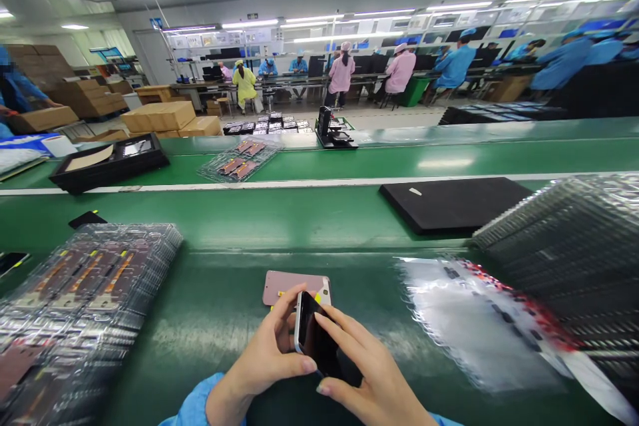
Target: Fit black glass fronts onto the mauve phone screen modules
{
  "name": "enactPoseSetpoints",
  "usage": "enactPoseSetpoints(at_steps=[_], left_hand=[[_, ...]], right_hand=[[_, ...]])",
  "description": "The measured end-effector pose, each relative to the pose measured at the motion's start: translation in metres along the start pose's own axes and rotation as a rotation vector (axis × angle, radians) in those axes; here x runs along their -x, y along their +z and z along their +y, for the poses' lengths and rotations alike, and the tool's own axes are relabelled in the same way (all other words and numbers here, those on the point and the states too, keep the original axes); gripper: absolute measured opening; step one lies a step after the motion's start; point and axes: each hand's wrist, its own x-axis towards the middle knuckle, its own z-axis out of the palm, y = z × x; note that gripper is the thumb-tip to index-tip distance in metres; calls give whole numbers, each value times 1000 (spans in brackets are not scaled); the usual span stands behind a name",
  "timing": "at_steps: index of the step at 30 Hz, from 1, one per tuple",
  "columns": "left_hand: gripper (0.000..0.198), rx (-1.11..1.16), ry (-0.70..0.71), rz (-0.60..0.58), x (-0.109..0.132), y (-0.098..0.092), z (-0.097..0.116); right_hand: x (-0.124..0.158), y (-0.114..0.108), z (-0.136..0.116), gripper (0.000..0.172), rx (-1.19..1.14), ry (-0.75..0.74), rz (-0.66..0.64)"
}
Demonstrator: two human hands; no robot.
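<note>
Between both hands I hold a smartphone [319, 341] with a dark screen and a silver edge, tilted above the green bench. My left hand [269, 349] grips its left edge, with the thumb along the lower side. My right hand [367, 359] has its fingers over the screen and right edge, the thumb near the lower end. Just beyond the phone, a pinkish phone screen panel [287, 285] with yellow tabs lies flat on the bench, partly hidden by my fingers.
On the left, clear trays [100, 279] hold pinkish screen panels. Clear plastic bags [479, 326] lie at right beside stacked clear trays [574, 266]. A black foam slab [454, 205], another panel tray [242, 158], a black box [112, 161] and a black fixture [334, 130] sit further back. Co-workers work beyond.
</note>
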Motion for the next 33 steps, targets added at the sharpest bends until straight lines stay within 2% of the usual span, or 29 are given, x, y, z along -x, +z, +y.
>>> enactPoseSetpoints(at_steps=[13,19,33], left_hand=[[89,-80,24,-6,2,4,3],[86,-81,29,-18,2,2,1],[89,-142,37,-75,4,-7,-1]], right_hand=[[-2,1,-2,78,70,-68,-2],[-4,-1,-5,70,152,-133,13],[-5,-5,-9,67,170,-144,-11]])
